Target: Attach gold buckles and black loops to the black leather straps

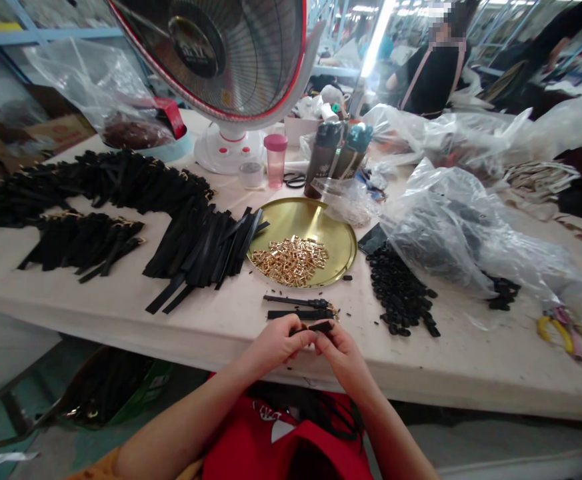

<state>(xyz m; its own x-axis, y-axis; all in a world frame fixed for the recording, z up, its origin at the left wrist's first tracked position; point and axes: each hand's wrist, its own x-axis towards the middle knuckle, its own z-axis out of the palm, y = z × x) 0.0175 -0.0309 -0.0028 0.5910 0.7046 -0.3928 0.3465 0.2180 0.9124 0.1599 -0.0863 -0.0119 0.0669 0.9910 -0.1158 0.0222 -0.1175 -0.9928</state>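
Both my hands meet at the table's front edge, pinching a short black strap (321,327) between them. The fingers of my left hand (291,339) are closed on its left part, and my right hand (335,343) grips its right end. Whether a buckle sits on the strap is hidden by my fingers. Just beyond them lie two black straps (295,315) with gold-coloured metal at their right ends. Behind these stands a round gold tray (338,257) with a heap of small gold buckles (293,260) on it.
Black strips (205,250) and finished-looking strap bundles (85,240) cover the left. To the right are small black loops (401,287), plastic bags (451,227) and yellow-handled pliers (558,333). A fan heater (231,143), pink cup (275,160) and bottles (325,153) stand behind. One person (431,77) is farther back.
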